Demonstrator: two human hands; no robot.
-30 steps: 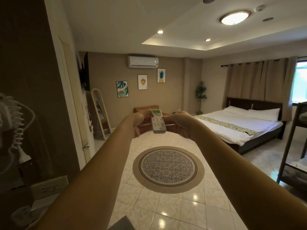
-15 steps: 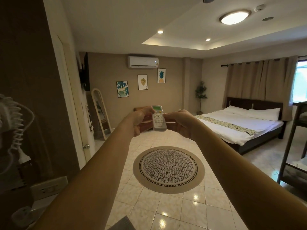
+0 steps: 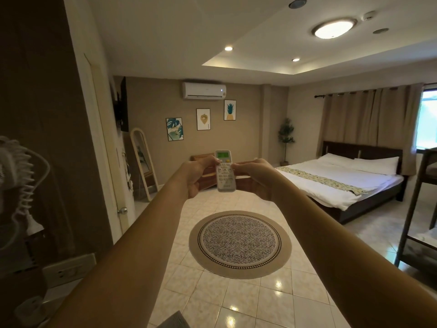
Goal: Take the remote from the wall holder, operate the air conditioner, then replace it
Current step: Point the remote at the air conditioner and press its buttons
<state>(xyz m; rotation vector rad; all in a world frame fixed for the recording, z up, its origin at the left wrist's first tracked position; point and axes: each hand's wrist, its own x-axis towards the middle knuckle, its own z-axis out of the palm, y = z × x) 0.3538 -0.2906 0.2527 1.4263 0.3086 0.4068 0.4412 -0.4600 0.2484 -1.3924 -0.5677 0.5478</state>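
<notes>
A white remote [image 3: 225,174] with a lit green screen stands upright at arm's length, its top aimed toward the white air conditioner [image 3: 203,90] high on the far wall. My left hand [image 3: 196,174] grips its left side, thumb on the buttons near the screen. My right hand [image 3: 254,172] holds the right side, fingertips touching the button area. Both arms are stretched out. The wall holder is not in view.
A round patterned rug [image 3: 240,243] lies on the tiled floor below my hands. A bed [image 3: 340,183] stands at the right, a dark rack [image 3: 416,209] at the far right. A door [image 3: 104,147], a leaning mirror [image 3: 143,162] and a white fan [image 3: 16,176] are at the left.
Both hands have lifted the remote a little higher and tipped it more upright toward the air conditioner. The grip is unchanged.
</notes>
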